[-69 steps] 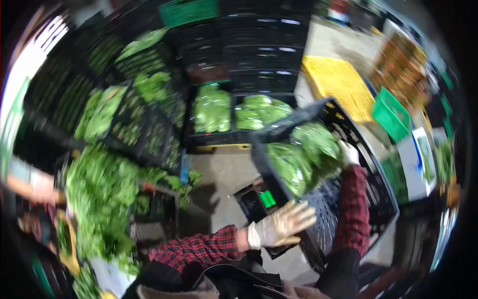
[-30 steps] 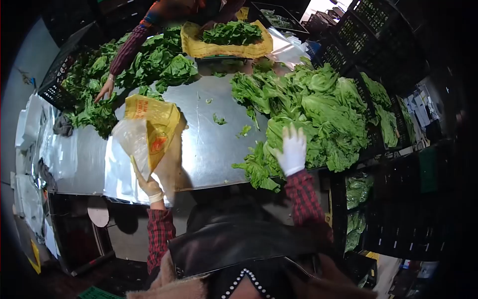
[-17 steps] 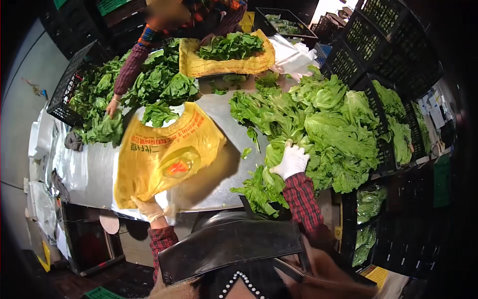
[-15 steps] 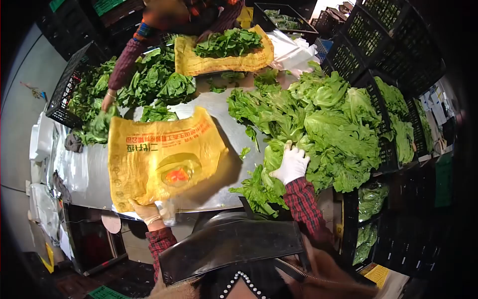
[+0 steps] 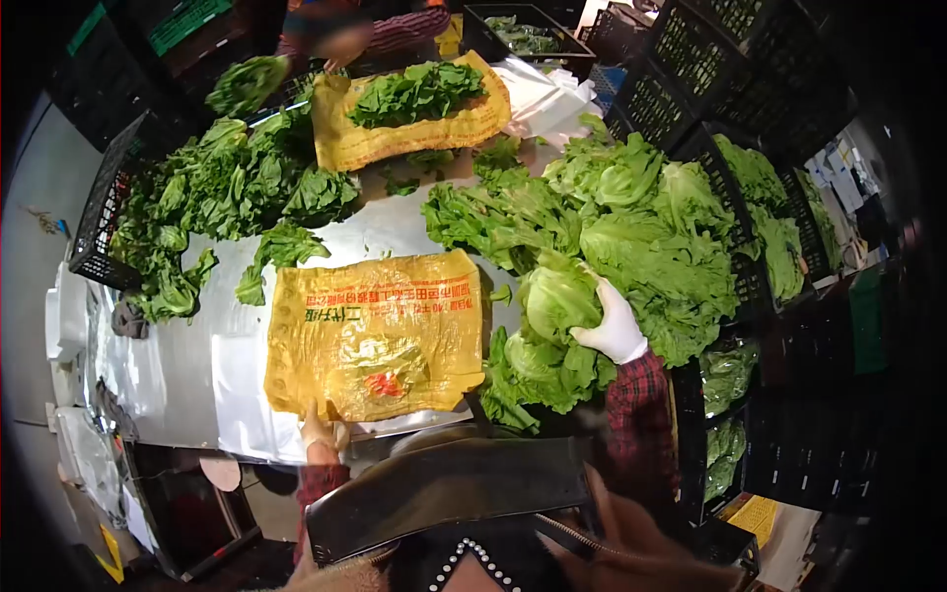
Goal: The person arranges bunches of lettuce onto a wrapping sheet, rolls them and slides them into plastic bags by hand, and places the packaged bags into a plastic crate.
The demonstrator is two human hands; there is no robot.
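In a white glove, my right hand (image 5: 616, 326) closes round the side of a pale green lettuce head (image 5: 554, 294) at the near edge of the leafy pile. My left hand (image 5: 322, 432) pinches the near edge of a yellow woven sack (image 5: 380, 331), which lies nearly flat on the metal table (image 5: 197, 365). Red and green print shows on the sack, with an orange-red patch near its lower middle. Right of the held head spreads a large pile of lettuce (image 5: 656, 247).
Across the table a co-worker's hand (image 5: 345, 44) is near a second yellow sack (image 5: 340, 138) bearing cut greens (image 5: 419, 94). Darker greens (image 5: 237, 178) are heaped at the left beside a black crate (image 5: 104, 222). Stacked crates (image 5: 710, 59) stand at the right.
The yellow sack has swung straighter and flattened under my left hand. My right hand has moved right and now grips a lettuce head. The co-worker's arm has drawn back with a bunch of greens.
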